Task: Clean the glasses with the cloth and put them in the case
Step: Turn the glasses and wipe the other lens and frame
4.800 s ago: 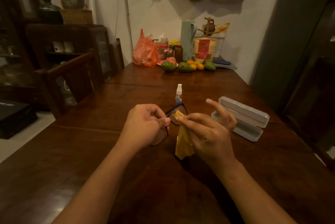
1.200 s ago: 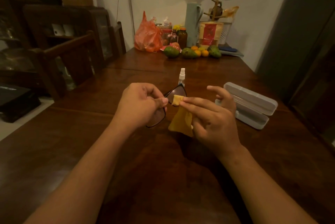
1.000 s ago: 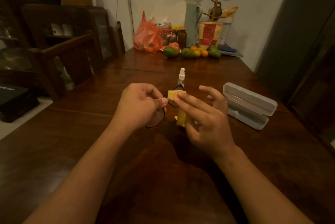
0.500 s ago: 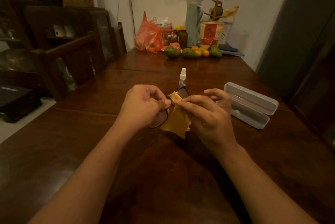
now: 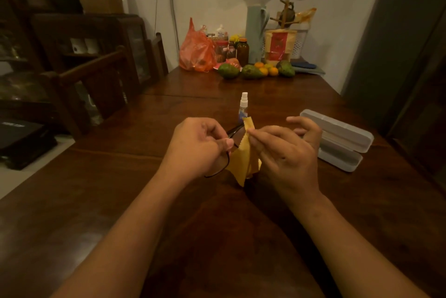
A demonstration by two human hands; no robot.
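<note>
Both hands up, lens under the cloth

Two hands meet above the dark wooden table (image 5: 101, 201). Your left hand (image 5: 195, 145) grips the glasses (image 5: 223, 167) by the frame, fingers curled closed around it, thumb pressed on top; the black rim curves out below the fist, and another piece of frame shows above the thumb. Your right hand (image 5: 287, 152) pinches the yellow cloth (image 5: 243, 160) between thumb and first fingers, against the part of the glasses nearest it. Little finger and ring finger stand loose and spread. Cloth hangs down in a point, its tip close to the tabletop; whether it touches, you cannot tell.

Case (image 5: 342, 145) lies open on the table just right of your right hand, pale grey, lid hinged back. Small spray bottle (image 5: 243, 105) stands upright beyond the hands. Fruit (image 5: 251, 72) and an orange bag (image 5: 196, 52) sit at the far end by the wall.
</note>
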